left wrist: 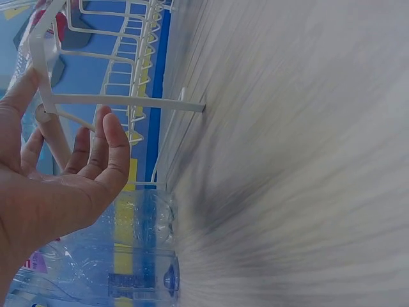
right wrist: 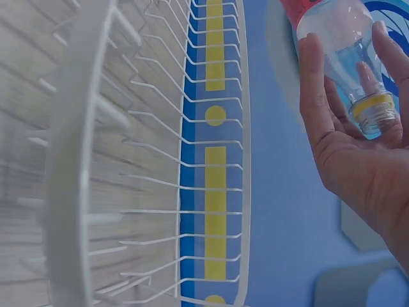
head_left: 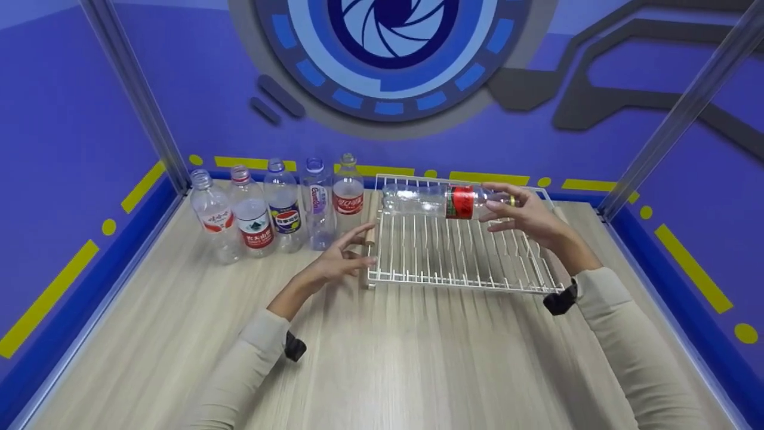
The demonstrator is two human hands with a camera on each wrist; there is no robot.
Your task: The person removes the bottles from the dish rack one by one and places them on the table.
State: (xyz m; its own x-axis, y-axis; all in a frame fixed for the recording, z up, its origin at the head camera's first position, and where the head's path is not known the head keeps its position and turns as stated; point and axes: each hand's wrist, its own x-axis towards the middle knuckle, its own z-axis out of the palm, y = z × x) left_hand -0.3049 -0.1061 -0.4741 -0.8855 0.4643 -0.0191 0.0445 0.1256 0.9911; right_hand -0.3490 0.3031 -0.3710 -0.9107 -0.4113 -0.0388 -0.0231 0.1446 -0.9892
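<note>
My right hand grips a clear plastic bottle near its neck, thumb and fingers on either side. The bottle lies level over the back part of a white wire rack, base to the left. It has a red and dark label and a yellow neck ring; whether it touches the wires I cannot tell. At the rack's left side, my left hand has its fingers loosely spread around a wooden handle. The left thumb reaches the white frame.
Left of the rack several uncapped plastic bottles stand upright in a row, among them a red-labelled one beside the rack and one with a white label at the far end. A blue printed wall closes off the back of the wooden tabletop.
</note>
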